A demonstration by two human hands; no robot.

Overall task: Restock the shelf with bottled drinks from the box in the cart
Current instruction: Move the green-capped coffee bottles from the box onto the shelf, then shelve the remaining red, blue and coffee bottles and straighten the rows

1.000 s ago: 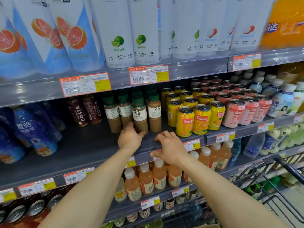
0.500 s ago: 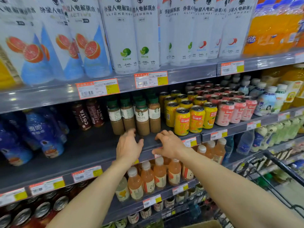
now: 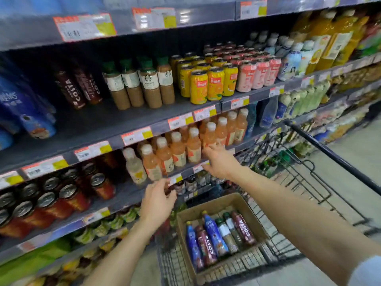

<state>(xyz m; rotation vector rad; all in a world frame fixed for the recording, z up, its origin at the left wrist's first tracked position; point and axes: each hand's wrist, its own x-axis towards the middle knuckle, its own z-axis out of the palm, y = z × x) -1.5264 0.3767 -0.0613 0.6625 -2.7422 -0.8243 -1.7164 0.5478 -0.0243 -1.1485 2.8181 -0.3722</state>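
Scanning from the left end of the middle shelf [image 3: 86, 122], we find blue bottles [image 3: 26, 112] lying at that edge, dark Costa bottles [image 3: 79, 87] standing toward the back, and green-capped coffee bottles [image 3: 142, 85] standing just beside the yellow cans [image 3: 208, 83]; much of the shelf's front edge in between is bare. A second ago both hands were at that front edge, just before the coffee bottles; now they have dropped clear of it, and our view has tipped down to take in the cart [image 3: 329, 152]. Our left hand [image 3: 157, 205] hangs below the lower shelf's edge, fingers loosely spread and holding nothing. Our right hand [image 3: 221, 162] is higher and further right, in front of the peach-coloured bottles [image 3: 177, 149], fingers wide and equally empty; whether it brushes that shelf edge we cannot tell. Below and between our arms, the cardboard box [image 3: 218, 203] sits in the cart's near left corner, with the boxed bottles [image 3: 218, 238], blue, Costa and green-capped, lying side by side inside. We judge that one placement is over and the reach for the next bottle is starting, with several still to shelve.
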